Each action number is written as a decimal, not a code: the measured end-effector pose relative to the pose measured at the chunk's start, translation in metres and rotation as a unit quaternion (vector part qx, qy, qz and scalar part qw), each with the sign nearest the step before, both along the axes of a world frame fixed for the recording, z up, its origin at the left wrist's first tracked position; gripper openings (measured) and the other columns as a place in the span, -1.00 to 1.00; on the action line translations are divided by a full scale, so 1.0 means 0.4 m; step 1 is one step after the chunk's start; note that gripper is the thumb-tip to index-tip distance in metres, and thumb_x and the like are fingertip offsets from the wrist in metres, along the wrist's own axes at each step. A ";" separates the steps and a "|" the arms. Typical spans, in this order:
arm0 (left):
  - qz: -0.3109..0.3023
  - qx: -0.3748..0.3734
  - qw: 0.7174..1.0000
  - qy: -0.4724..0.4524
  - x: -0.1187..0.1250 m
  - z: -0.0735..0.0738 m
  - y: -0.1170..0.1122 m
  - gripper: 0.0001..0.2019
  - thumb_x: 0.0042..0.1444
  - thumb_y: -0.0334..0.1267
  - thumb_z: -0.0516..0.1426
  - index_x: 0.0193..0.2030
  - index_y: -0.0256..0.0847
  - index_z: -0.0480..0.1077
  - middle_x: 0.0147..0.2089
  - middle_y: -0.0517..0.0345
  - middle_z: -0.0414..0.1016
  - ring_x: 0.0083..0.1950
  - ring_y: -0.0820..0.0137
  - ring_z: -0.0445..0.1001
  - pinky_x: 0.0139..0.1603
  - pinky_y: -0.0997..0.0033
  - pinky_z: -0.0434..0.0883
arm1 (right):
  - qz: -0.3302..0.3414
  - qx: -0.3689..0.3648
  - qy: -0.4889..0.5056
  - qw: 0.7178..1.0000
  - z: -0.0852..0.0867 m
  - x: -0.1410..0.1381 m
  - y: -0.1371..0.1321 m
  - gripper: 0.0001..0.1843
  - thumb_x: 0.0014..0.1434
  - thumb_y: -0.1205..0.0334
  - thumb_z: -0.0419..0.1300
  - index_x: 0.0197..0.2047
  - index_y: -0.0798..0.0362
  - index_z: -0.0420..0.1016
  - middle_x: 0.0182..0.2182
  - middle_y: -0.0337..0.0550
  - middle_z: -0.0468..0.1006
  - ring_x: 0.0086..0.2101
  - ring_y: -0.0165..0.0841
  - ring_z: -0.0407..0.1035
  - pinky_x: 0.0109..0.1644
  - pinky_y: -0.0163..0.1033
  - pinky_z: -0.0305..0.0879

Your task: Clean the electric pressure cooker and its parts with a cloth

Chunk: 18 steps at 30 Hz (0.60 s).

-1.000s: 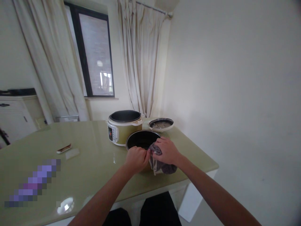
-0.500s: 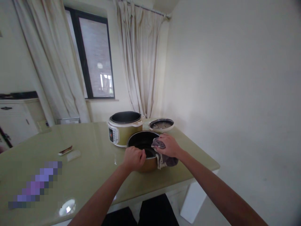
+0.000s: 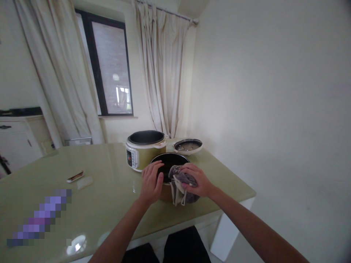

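A dark inner pot [image 3: 171,162] with a golden outside stands near the front of the pale green table [image 3: 104,190]. My left hand [image 3: 151,182] lies on the pot's left rim with its fingers stretched over the edge. My right hand [image 3: 196,179] is closed on a crumpled grey cloth [image 3: 181,188] at the pot's near right rim; the cloth hangs down over the pot's outside. Just behind the pot stands the rice cooker body [image 3: 144,148], lid off, with its control panel facing left.
The cooker's lid [image 3: 188,145] lies upside down at the back right of the table. A small flat object [image 3: 75,176] and a clear packet [image 3: 85,182] lie to the left. A wall runs close along the right; curtains and a window are behind.
My left hand has opened from a fist grip and now lies flat on the pot's left rim. My right hand has slid the cloth along the rim toward me.
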State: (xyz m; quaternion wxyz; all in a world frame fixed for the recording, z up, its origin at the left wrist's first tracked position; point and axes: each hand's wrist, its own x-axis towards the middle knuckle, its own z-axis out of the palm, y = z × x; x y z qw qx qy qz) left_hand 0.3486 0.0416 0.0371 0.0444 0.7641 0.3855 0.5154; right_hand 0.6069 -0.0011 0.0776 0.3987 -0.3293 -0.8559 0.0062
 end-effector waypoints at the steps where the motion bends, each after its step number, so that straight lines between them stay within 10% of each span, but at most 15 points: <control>1: 0.019 -0.020 0.999 -0.037 -0.007 -0.017 0.013 -0.56 0.49 -0.04 -0.10 0.32 -0.12 0.37 0.41 -0.11 0.39 0.49 0.12 0.26 0.50 -0.10 0.17 | 0.006 0.002 0.027 1.000 -0.011 0.021 0.010 -0.63 0.24 0.04 0.31 0.09 -0.06 0.57 0.06 -0.01 0.64 0.09 -0.11 0.51 0.24 0.00 0.40; 10: 0.015 -0.162 0.968 -0.189 0.070 -0.114 -0.007 -0.43 0.51 0.10 -0.17 0.44 -0.21 0.21 0.68 -0.21 -0.17 0.69 0.11 -0.14 0.64 -0.16 -0.02 | -0.266 -0.008 0.080 0.961 -0.017 -0.041 0.021 -0.73 0.28 0.00 0.29 -0.08 -0.01 0.62 -0.09 0.00 0.64 -0.06 -0.07 0.49 0.10 0.02 0.39; 15: -0.007 -0.208 0.963 -0.170 0.082 -0.112 -0.060 -0.31 0.50 0.16 -0.25 0.56 -0.24 0.05 0.71 -0.19 -0.41 0.71 0.10 -0.29 0.64 -0.18 -0.04 | -0.181 -0.082 0.079 0.977 0.033 -0.132 -0.042 -0.77 0.33 0.00 0.27 -0.20 -0.02 0.60 -0.23 -0.11 0.63 -0.19 -0.18 0.49 -0.03 -0.09 0.37; 18: -0.005 -0.216 0.959 -0.182 0.062 -0.100 -0.063 -0.31 0.49 0.19 -0.27 0.57 -0.12 0.09 0.70 -0.12 -0.22 0.69 0.10 -0.17 0.62 -0.17 0.04 | -0.126 -0.129 0.193 0.964 0.047 -0.161 -0.042 -0.67 0.37 -0.12 0.22 -0.18 -0.04 0.60 -0.24 -0.15 0.64 -0.19 -0.20 0.50 -0.04 -0.12 0.40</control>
